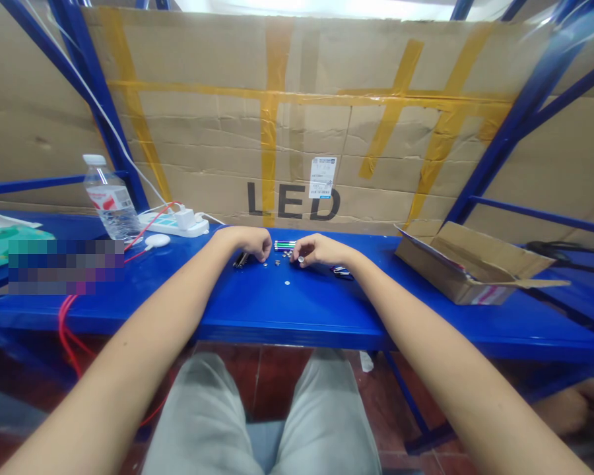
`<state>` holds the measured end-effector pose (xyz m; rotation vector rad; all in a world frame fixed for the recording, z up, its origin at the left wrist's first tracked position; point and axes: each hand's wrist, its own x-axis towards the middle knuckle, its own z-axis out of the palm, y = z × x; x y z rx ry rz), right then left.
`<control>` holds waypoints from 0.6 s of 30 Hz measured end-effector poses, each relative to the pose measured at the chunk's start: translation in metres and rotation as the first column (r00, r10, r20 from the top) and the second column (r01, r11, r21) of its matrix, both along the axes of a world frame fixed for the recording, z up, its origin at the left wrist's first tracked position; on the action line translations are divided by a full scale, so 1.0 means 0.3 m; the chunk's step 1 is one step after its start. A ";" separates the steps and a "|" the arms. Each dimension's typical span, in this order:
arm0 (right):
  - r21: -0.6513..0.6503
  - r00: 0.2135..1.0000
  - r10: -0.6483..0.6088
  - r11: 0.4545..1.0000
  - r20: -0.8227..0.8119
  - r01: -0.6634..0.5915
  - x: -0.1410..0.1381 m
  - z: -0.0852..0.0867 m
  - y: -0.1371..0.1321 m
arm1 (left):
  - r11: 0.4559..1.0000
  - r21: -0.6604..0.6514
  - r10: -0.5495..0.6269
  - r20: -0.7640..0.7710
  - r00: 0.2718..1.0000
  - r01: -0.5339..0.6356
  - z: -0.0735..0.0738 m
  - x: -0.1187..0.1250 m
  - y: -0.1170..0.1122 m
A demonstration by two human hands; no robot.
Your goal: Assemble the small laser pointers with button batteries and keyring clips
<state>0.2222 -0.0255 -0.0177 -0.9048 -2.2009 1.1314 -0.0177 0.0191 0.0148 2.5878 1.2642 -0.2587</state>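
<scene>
My left hand (258,243) is over the blue table with its fingers curled closed and pointing down; whatever they hold, if anything, is hidden. Beside it lie dark, shiny slim pieces (240,260). My right hand (317,251) is bent in a pinch, with a small round whitish disc (301,260) at its fingertips. Between the hands are several tiny silvery round pieces (278,262), too small to name. Behind them lie green and silver slim tubes (283,245). A lone pale disc (287,283) rests nearer the front. By my right wrist are small dark and silvery items (342,271).
An open cardboard box (450,264) stands on the blue table (287,313) at right. Toward the left are a water bottle (109,201), a white power strip (178,224) and red cables (68,323). A large taped carton (218,145) rises behind the table, between blue frame posts.
</scene>
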 end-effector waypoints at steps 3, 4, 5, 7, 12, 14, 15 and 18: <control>0.013 1.000 -0.006 1.000 0.018 0.006 0.001 -0.002 0.003 | 0.997 0.070 0.029 -0.015 0.999 -0.028 -0.002 0.021 -0.019; 0.024 1.000 -0.014 1.000 0.027 0.013 0.002 -0.003 0.005 | 0.995 0.096 0.035 -0.012 0.999 -0.034 -0.002 0.030 -0.027; 0.039 0.999 -0.026 0.999 0.038 0.025 0.004 -0.004 0.008 | 0.992 0.119 0.036 -0.007 0.999 -0.035 -0.003 0.040 -0.036; 0.070 0.997 -0.061 0.996 0.056 0.057 0.008 -0.006 0.014 | 0.988 0.153 0.022 0.001 1.000 -0.022 -0.004 0.058 -0.052; 0.088 0.992 -0.123 0.989 0.034 0.119 0.019 -0.018 0.033 | 0.989 0.150 0.008 0.042 0.999 -0.014 -0.010 0.077 -0.063; 0.075 0.991 -0.129 0.989 0.022 0.127 0.022 -0.024 0.041 | 0.989 0.150 0.006 0.063 0.998 -0.015 -0.014 0.072 -0.056; 0.067 0.991 -0.129 0.990 0.017 0.128 0.023 -0.027 0.044 | 0.987 0.160 0.003 0.075 0.997 -0.015 -0.016 0.069 -0.052; 0.044 0.991 -0.137 0.990 -0.001 0.137 0.025 -0.030 0.048 | 0.975 0.224 -0.046 0.163 0.986 0.009 -0.015 0.063 -0.044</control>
